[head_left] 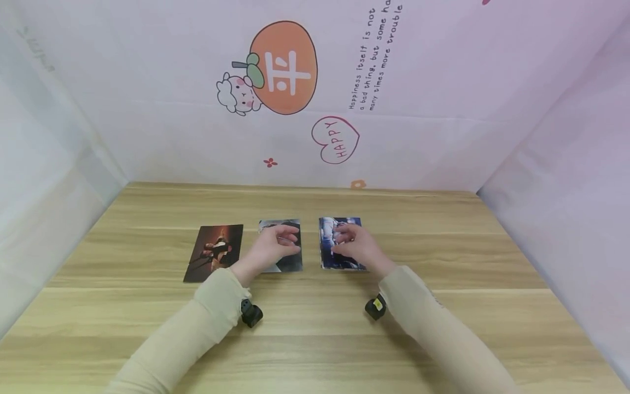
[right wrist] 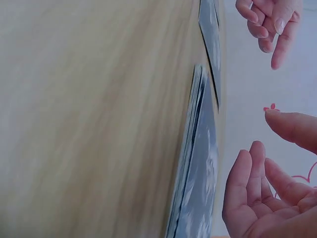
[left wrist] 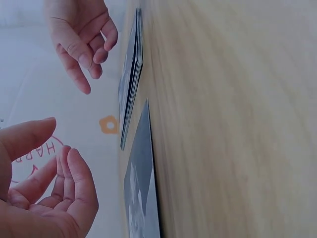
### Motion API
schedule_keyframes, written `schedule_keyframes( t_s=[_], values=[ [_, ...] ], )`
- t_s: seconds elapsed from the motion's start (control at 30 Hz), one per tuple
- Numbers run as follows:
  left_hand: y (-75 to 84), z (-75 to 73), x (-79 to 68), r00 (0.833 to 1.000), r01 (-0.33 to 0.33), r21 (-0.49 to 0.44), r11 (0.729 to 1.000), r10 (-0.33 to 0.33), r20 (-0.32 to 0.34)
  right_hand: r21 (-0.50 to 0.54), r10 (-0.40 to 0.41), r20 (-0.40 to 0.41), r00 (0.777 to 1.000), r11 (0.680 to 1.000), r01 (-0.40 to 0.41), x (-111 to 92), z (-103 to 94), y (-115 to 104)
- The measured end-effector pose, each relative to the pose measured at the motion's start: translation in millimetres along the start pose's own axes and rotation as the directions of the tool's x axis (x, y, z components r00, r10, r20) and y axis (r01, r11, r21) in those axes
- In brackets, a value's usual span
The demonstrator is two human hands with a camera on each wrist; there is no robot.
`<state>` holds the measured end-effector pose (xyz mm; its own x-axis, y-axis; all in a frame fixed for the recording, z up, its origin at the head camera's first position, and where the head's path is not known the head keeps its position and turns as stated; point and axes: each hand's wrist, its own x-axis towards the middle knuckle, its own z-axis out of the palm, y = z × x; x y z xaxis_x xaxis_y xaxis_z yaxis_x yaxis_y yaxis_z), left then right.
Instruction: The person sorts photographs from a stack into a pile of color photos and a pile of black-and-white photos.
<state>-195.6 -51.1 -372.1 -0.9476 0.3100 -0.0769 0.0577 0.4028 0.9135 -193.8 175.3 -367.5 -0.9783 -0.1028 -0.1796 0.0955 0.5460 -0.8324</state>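
My left hand (head_left: 275, 246) hovers over a grey photo card (head_left: 290, 264) lying on the table, fingers loosely bent with nothing between them. To the right, a stack of photo cards (head_left: 328, 257) with a bluish top picture lies under my right hand (head_left: 358, 244). That hand is also raised, its thumb and fingertips apart and holding nothing. Several layered edges of the stack (right wrist: 190, 148) show in the right wrist view. A gap separates the left hand's thumb and fingers (left wrist: 81, 183) in the left wrist view. Farther left lies a dark reddish-brown photo card (head_left: 216, 251), slightly slanted.
The wood-grain table (head_left: 315, 350) meets a white printed backdrop (head_left: 418, 148) at its far edge, with pale side walls left and right. A small black camera sits at each wrist, the left camera (head_left: 251, 313) and the right camera (head_left: 375, 307), low over the table.
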Motion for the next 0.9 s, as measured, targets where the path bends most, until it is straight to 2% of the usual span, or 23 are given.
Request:
schedule_keyframes(
  t_s=[0.53, 0.73, 0.9],
  values=[
    [9.1, 36.1, 8.5, 1.0, 0.005, -0.032, 0.999, -0.005, -0.005, -0.034, -0.002, -0.003, 1.0, 0.999, 0.002, -4, -24.4, 25],
    [11.2, 46.5, 14.8, 0.999, 0.027, -0.048, 0.999, -0.025, 0.046, -0.008, 0.009, -0.033, 0.999, 1.0, -0.009, -1, -32.2, 34],
    [12.6, 50.9, 21.3, 0.998, 0.054, -0.058, 0.997, -0.052, 0.033, 0.029, 0.043, -0.04, 0.998, 0.999, -0.042, 1, -38.4, 40]
  ],
)
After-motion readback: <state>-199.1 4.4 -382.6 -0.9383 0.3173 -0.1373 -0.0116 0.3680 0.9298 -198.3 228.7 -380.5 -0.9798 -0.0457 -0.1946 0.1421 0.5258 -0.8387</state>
